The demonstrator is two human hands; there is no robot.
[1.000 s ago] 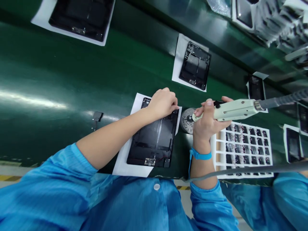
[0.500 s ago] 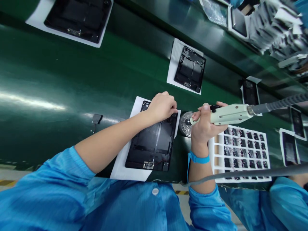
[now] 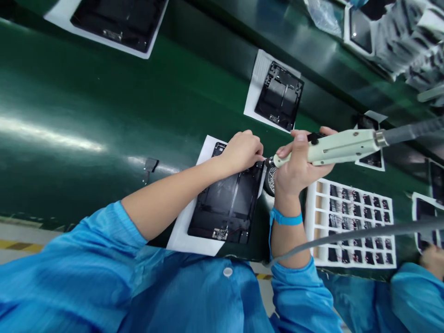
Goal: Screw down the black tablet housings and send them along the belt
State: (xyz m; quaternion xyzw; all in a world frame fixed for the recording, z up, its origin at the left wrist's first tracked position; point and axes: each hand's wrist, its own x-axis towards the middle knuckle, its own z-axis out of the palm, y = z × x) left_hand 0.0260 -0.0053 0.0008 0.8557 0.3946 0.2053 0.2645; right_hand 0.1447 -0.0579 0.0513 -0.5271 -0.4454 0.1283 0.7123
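My left hand (image 3: 242, 151) rests over the upper right of an opened black tablet (image 3: 220, 210), its fingers pinched together at the corner; whatever they hold is hidden. The tablet lies on a white sheet (image 3: 180, 236), its inner parts facing up. My right hand (image 3: 294, 169), with a blue wrist strap (image 3: 287, 218), is wrapped round a pale green electric screwdriver (image 3: 347, 147). Its metal tip end points left, close to my left fingertips at the tablet's corner. Partly hidden under the right hand is a round dish with a dotted metal surface (image 3: 271, 180).
A white tray (image 3: 313, 222) of small black parts with wires stands at right, crossed by a grey cable (image 3: 360, 234). Another opened tablet (image 3: 280, 96) lies beyond; one more (image 3: 120, 21) is far left. A small black part (image 3: 151, 164) sits on the green bench. A co-worker's sleeve (image 3: 414, 291) shows lower right.
My right hand has brought the screwdriver up and left, from over the round dish to the tablet's corner. My left hand stays pinched there. The whole view has shifted slightly.
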